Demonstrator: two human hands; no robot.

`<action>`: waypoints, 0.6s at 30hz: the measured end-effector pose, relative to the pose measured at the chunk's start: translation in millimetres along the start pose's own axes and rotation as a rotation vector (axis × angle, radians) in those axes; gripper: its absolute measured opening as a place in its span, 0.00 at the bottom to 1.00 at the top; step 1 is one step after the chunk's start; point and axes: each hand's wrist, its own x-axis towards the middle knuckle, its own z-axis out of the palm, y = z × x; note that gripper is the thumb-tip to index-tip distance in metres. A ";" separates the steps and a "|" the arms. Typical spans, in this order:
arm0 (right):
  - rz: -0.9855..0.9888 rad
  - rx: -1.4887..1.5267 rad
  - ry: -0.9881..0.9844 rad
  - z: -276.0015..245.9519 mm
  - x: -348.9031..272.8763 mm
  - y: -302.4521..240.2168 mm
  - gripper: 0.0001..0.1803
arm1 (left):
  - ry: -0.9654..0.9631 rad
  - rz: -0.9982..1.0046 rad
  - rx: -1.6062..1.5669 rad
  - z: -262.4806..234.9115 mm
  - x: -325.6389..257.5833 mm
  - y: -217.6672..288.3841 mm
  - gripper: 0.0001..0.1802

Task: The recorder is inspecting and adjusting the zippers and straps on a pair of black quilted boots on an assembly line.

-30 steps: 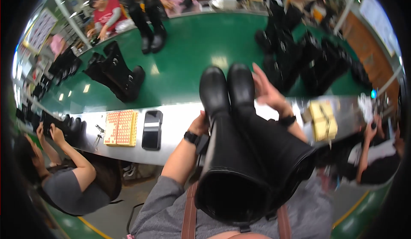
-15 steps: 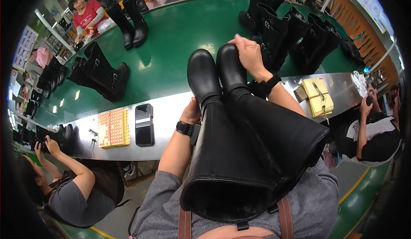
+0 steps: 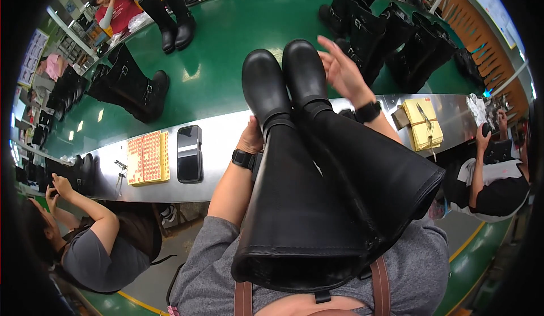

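A pair of tall black boots lies before me, toes away and shaft openings toward my chest. My left hand [image 3: 249, 138] grips the left boot [image 3: 266, 86] by the side of its ankle, thumb up along the leather; its other fingers are hidden beneath. Beside the toe of the right boot [image 3: 306, 69], my right hand [image 3: 344, 73] is open, fingers spread and partly behind the toe. Whether a fingertip touches the leather I cannot tell. Both boots have a strap across the ankle, and their shafts fan apart near my body.
On the steel bench edge lie a black phone [image 3: 189, 153], yellow cards with red dots [image 3: 148, 158], small snips [image 3: 120, 171] and a yellow bundle [image 3: 422, 124]. Buckled boots stand on the green table, left [image 3: 133, 86] and right [image 3: 362, 35]. Co-workers sit on both sides.
My right hand has come off the right boot's toe, moved slightly right and spread its fingers. The boots have shifted a little farther away. My left hand keeps its hold.
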 end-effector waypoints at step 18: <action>0.360 0.566 -0.060 -11.6 -33.6 83.6 0.25 | -0.066 0.223 -0.370 43.8 21.0 38.0 0.34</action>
